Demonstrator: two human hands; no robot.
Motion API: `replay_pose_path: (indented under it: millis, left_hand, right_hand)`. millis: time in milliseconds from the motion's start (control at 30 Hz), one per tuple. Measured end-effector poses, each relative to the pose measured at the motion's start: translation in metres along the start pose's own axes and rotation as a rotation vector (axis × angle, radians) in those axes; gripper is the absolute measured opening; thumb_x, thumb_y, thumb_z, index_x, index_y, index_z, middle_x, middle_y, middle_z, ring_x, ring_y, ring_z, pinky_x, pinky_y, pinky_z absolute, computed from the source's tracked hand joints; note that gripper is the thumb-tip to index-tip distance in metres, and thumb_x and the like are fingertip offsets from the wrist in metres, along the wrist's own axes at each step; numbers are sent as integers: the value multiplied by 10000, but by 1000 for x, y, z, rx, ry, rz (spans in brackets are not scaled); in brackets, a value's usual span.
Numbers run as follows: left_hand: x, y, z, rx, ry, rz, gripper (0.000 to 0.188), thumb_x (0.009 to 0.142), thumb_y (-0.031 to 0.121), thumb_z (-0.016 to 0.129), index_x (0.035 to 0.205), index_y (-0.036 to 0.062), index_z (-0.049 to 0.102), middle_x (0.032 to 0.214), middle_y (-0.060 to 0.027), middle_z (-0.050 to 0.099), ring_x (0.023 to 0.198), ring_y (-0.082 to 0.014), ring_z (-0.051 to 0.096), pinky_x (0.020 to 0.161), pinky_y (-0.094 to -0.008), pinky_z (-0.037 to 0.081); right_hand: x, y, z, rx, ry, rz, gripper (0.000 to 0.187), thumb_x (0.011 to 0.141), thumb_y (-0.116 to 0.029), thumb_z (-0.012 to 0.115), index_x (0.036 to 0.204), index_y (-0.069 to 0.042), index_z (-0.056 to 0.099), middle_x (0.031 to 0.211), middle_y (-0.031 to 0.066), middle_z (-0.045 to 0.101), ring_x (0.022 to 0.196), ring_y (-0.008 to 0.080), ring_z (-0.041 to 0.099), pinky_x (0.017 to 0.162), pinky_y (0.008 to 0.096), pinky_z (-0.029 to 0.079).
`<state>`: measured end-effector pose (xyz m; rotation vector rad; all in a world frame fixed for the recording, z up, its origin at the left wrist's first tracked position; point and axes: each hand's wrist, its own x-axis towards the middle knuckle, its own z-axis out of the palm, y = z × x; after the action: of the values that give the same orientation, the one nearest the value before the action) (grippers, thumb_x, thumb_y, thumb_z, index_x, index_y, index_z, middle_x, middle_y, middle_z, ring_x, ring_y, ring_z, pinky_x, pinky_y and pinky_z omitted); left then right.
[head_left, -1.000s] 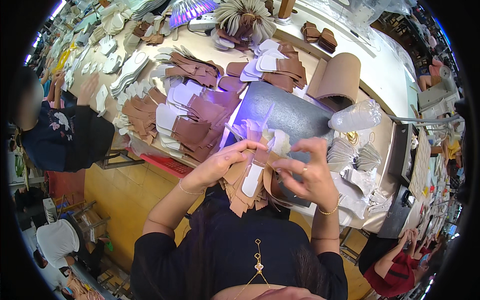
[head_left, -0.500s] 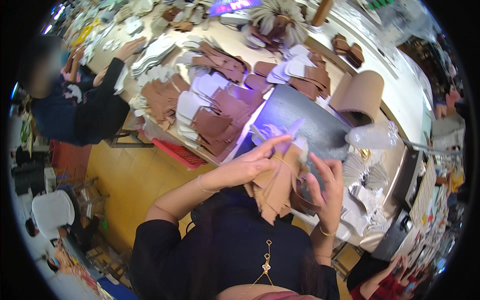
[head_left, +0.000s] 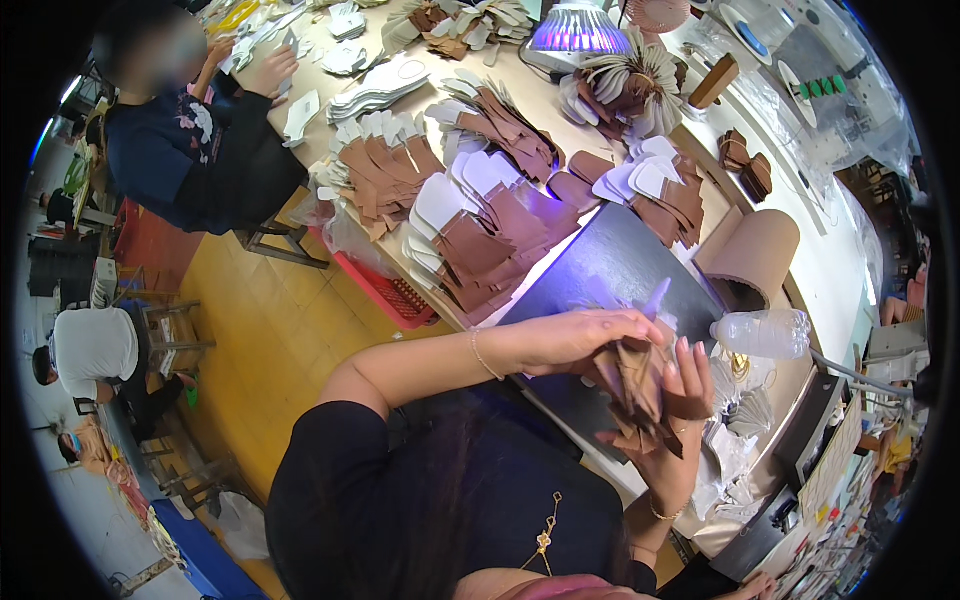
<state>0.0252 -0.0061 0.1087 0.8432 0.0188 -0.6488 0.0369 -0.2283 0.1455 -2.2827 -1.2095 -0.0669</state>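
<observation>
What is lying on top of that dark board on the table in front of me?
On the dark board only violet light glare shows. Its near end is hidden by the left hand and the brown cut pieces the right hand holds.

co-worker's face [head_left: 165, 55] blurred (deliberately smeared)

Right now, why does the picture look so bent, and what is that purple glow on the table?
Head view: the fisheye lens bows the table edges toward a black rim; a lamp casts violet glare on the dark mat; the brown pieces in both hands are slightly blurred.
</observation>
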Motion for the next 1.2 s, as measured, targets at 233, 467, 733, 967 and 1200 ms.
replay_pose_path:
  millis: [233,467,733,967,1200]
  left_hand:
    - [-6,23,-17,227,-121,-87,651,1006,556,307,1357,33,473,1135,-104,601,1049,-182,612,818,-321,545]
    - [33,45,-49,311,-46,265,825,943,685,269,1301,-9,535,1258,-90,567,1118,-165,526,1022,-309,389]
    - [69,-3,-77,313,-16,-251,574,898,421,669,1268,1,543,1176,-84,627,990,-121,615,840,-276,521]
    - [77,-14,-83,199,-11,-227,393,863,260,718,1150,24,590,1033,-50,663,893,-128,646,807,-269,528]
    - [88,-19,-94,56,101,-277,276,883,158,675,1103,6,604,994,-93,680,854,-156,683,786,-286,570]
  right_hand:
    - [28,4,0,444,229,292,312,809,-106,729,1096,-3,662,1070,140,687,887,249,664,808,342,506]
    - [58,30,7,934,355,504,234,803,-174,773,923,-10,657,834,3,632,754,88,570,679,248,470]
    - [59,79,66,877,350,591,285,890,-204,701,1069,9,643,945,24,669,853,92,601,784,249,491]
    - [52,98,67,294,652,546,691,829,-325,758,1341,-24,403,1236,161,519,1059,259,552,880,362,460]
    - [33,73,58,362,188,410,88,879,-83,652,904,-5,619,808,130,636,723,250,637,658,329,494]
